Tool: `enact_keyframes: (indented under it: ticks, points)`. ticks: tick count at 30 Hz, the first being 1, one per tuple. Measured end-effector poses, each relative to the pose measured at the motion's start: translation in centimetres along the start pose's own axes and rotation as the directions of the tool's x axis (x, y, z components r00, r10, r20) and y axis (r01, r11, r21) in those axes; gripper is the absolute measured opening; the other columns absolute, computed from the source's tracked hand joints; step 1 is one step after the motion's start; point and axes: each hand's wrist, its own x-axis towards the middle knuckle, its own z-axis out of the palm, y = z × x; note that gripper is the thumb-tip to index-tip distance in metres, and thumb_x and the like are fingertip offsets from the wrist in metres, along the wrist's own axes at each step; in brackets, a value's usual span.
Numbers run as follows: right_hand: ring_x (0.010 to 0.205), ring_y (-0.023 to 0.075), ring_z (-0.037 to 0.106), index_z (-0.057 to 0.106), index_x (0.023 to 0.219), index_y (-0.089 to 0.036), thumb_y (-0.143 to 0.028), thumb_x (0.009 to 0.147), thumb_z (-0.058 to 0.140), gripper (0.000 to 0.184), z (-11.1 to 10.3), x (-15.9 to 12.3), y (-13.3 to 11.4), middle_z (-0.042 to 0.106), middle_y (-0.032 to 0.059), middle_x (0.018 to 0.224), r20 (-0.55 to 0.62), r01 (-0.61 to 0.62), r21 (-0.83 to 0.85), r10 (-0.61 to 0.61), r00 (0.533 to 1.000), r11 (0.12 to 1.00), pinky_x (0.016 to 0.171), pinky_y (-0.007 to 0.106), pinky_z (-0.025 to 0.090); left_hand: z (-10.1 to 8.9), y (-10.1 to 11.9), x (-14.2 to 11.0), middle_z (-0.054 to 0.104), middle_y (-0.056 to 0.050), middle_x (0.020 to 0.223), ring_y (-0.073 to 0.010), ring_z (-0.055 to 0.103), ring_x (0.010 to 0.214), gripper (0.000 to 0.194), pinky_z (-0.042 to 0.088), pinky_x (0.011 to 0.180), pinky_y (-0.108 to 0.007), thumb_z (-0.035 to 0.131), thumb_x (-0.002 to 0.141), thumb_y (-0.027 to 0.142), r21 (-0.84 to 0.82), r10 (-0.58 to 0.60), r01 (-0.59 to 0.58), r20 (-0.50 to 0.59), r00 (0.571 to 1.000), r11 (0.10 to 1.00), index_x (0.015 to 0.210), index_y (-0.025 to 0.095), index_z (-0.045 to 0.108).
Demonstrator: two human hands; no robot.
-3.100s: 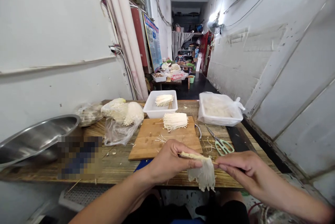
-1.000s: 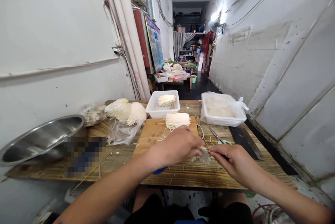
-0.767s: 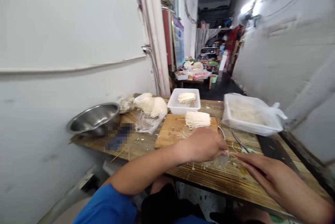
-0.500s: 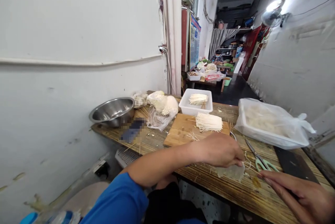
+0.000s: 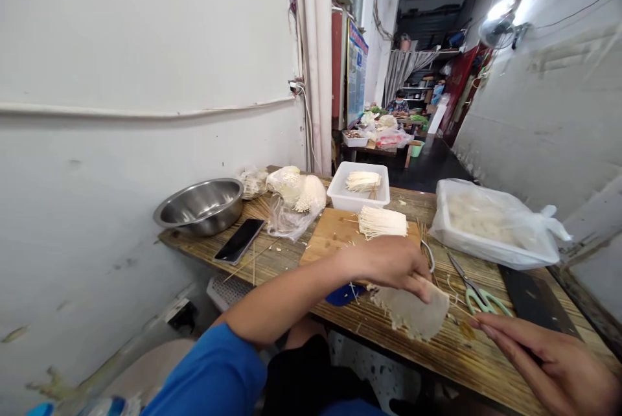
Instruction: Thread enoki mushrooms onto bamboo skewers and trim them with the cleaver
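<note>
My left hand [image 5: 396, 265] is closed on the upper edge of a flat, pale fan of what looks like enoki mushrooms [image 5: 418, 313], its ragged knobbly edge hanging down. My right hand [image 5: 539, 345] pinches a thin wooden skewer [image 5: 461, 310], whose far end meets the fan's edge by my left fingers; how deep it goes in is hidden. Just beyond my left forearm, a bundle of enoki mushrooms [image 5: 382, 222] rests on the wooden cutting board [image 5: 323, 239]. Green-handled scissors [image 5: 479, 293] lie close to my right hand.
A white tub [image 5: 358, 199] holding skewered mushrooms stands behind the board. At left are a steel bowl [image 5: 199, 208], a phone [image 5: 240, 240] and bagged mushrooms [image 5: 297, 192]. A plastic-wrapped tray [image 5: 495, 225] sits at right. Far back, a person [image 5: 399, 104] is at another table.
My left hand has turned and lifted a little, so more of the pale fan shows. The skewer stays pinched in my right hand. The whole view has shifted slightly.
</note>
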Motion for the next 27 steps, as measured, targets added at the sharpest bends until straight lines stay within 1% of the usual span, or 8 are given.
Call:
enact_keyframes:
  ticks: [3,6,9,12,15,19,25,27]
  points:
    - [0.075,0.0219,0.072,0.075,0.090,-0.023,-0.039,0.088,0.050,0.030,-1.2,0.9,-1.6,0.075,0.0056,0.089,0.009,-0.069,0.039,0.069,0.998,0.997,0.071,0.027,0.059,-0.5,-0.8,-0.3,0.076,-0.002,0.086,-0.0122,0.065,0.075,0.022,0.039,0.062,-0.019,0.071,0.075,0.035,-0.127,-0.015,0.013,-0.012,1.000,0.992,0.090,0.019,0.074]
    - [0.079,0.0209,0.072,0.075,0.093,-0.022,-0.035,0.090,0.048,0.030,-2.0,1.5,-3.0,0.075,0.0066,0.092,0.042,-0.117,0.062,0.115,0.993,0.991,0.071,0.026,0.059,-0.6,-1.5,-0.4,0.076,-0.001,0.091,-0.0126,0.066,0.079,0.026,0.041,0.066,-0.018,0.076,0.070,0.035,-0.243,-0.027,0.014,-0.049,0.998,0.970,0.093,0.022,0.074]
    - [0.083,0.0201,0.071,0.073,0.098,-0.023,-0.031,0.091,0.046,0.029,-2.3,1.5,-3.5,0.074,0.0062,0.096,0.083,-0.148,0.061,0.143,0.986,0.987,0.074,0.026,0.058,-0.5,-1.6,-0.5,0.076,-0.001,0.084,-0.0126,0.065,0.071,0.020,0.040,0.060,-0.018,0.072,0.073,0.031,-0.307,-0.073,0.056,-0.043,0.996,0.950,0.090,0.020,0.076]
    - [0.085,0.0197,0.071,0.072,0.100,-0.023,-0.029,0.091,0.046,0.028,-2.3,1.2,-3.5,0.074,0.0057,0.098,0.106,-0.179,0.063,0.171,0.979,0.982,0.076,0.027,0.057,-0.4,-1.3,-0.5,0.075,-0.003,0.075,-0.0120,0.061,0.063,0.019,0.037,0.055,-0.019,0.066,0.079,0.029,-0.304,-0.068,0.051,-0.048,0.996,0.951,0.086,0.015,0.076]
    - [0.085,0.0201,0.071,0.072,0.099,-0.022,-0.029,0.091,0.047,0.028,-2.2,1.1,-3.4,0.074,0.0060,0.097,0.108,-0.201,0.080,0.192,0.975,0.976,0.076,0.028,0.057,-0.2,-1.2,-0.5,0.075,-0.005,0.075,-0.0115,0.060,0.062,0.020,0.036,0.054,-0.019,0.062,0.081,0.028,-0.283,-0.022,0.005,-0.057,0.998,0.959,0.086,0.014,0.076]
    - [0.085,0.0201,0.071,0.073,0.098,-0.023,-0.030,0.091,0.047,0.028,-2.1,1.1,-3.2,0.074,0.0054,0.096,0.118,-0.218,0.088,0.207,0.971,0.972,0.076,0.028,0.057,0.3,-1.5,-0.1,0.075,-0.005,0.083,-0.0127,0.063,0.067,0.020,0.039,0.058,-0.019,0.065,0.080,0.028,-0.304,-0.002,-0.012,-0.045,0.999,0.953,0.092,0.016,0.075]
    - [0.086,0.0204,0.070,0.073,0.098,-0.023,-0.032,0.090,0.047,0.028,-1.9,1.2,-3.1,0.074,0.0060,0.096,0.114,-0.236,0.085,0.226,0.968,0.968,0.078,0.030,0.056,0.7,-1.5,0.5,0.075,-0.004,0.076,-0.0108,0.061,0.063,0.018,0.038,0.058,-0.018,0.063,0.081,0.028,-0.285,-0.014,-0.007,-0.071,0.997,0.958,0.085,0.017,0.076]
    - [0.086,0.0206,0.070,0.073,0.096,-0.023,-0.033,0.091,0.047,0.029,-1.8,1.3,-3.0,0.074,0.0061,0.095,0.101,-0.250,0.094,0.240,0.965,0.964,0.078,0.030,0.056,0.4,-1.7,0.3,0.076,-0.004,0.083,-0.0120,0.063,0.068,0.018,0.040,0.061,-0.019,0.067,0.078,0.028,-0.337,-0.028,0.004,-0.068,0.997,0.941,0.090,0.018,0.076]
